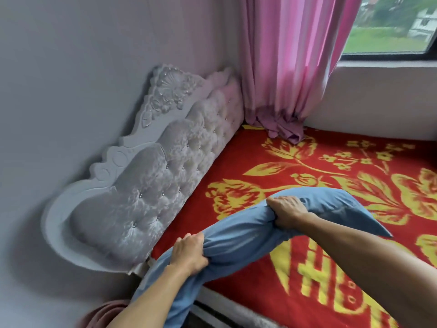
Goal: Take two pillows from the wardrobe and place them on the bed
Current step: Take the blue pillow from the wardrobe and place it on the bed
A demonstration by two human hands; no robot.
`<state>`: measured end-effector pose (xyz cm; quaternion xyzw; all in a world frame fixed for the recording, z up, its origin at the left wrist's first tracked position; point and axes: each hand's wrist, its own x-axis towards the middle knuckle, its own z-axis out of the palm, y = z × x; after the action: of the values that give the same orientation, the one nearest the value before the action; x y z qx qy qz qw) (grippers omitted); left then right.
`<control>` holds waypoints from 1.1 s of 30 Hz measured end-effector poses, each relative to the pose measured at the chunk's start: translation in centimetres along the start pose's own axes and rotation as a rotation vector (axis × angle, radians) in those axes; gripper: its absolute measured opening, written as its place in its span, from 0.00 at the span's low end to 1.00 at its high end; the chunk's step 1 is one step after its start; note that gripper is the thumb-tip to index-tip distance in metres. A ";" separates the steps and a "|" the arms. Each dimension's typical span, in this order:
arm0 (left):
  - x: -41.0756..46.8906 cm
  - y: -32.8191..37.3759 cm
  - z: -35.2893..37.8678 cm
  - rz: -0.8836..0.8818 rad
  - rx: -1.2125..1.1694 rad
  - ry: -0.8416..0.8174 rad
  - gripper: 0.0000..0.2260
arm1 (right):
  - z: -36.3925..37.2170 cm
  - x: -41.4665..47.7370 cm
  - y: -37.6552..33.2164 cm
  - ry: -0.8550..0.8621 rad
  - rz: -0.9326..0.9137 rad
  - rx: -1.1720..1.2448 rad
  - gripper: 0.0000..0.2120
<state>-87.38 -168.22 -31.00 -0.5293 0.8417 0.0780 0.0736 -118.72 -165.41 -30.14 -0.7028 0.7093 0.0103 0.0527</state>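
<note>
A blue pillow (238,235) hangs bunched over the near edge of the bed (307,162), which is covered by a red blanket with yellow flowers. My left hand (188,254) grips the pillow near its lower left end. My right hand (287,213) grips it further up, near its right end. The pillow's right corner sticks out past my right hand above the blanket. Its lower end drops below the mattress edge. No second pillow or wardrobe is in view.
A grey tufted headboard (151,181) leans along the wall to the left. A pink curtain (290,67) hangs in the corner, its hem bunched on the bed. A window (390,27) is at the upper right. Some pink cloth (104,313) lies at the bottom left.
</note>
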 end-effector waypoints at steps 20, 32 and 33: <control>27.8 -12.9 -1.9 0.139 -0.194 -0.112 0.19 | -2.6 26.6 -1.4 -0.060 0.139 -0.157 0.14; 35.5 -10.3 -4.3 0.168 -0.278 -0.089 0.19 | -6.2 34.6 3.8 0.030 0.096 -0.258 0.11; 36.5 -9.9 -4.6 0.159 -0.282 -0.093 0.18 | -6.5 35.7 4.6 0.042 0.091 -0.267 0.11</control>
<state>-94.27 -205.49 -34.52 -0.4618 0.8573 0.2254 0.0309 -123.95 -201.50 -27.14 -0.6707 0.7337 0.0925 -0.0566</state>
